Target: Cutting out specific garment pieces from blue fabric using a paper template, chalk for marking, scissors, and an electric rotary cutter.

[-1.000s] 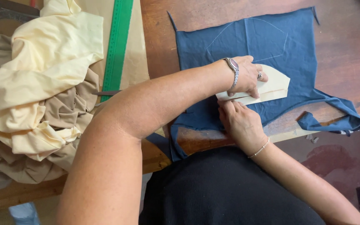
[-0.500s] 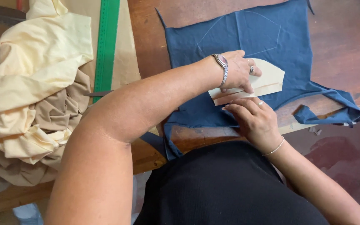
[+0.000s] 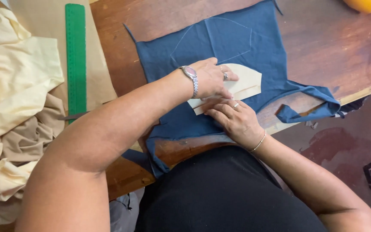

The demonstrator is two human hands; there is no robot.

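The cream paper pattern piece (image 3: 245, 83) lies flat on the blue fabric (image 3: 220, 47), which is spread over the wooden worktop (image 3: 323, 38). By its look the pattern is light, thin and fairly stiff; it probably slides easily unless pressed from above. The fabric appears soft and limp. The left hand (image 3: 211, 79) presses flat on the pattern's left part, grip open. The right hand (image 3: 232, 118) rests at the pattern's near edge, fingers curled; whether it pinches anything cannot be told.
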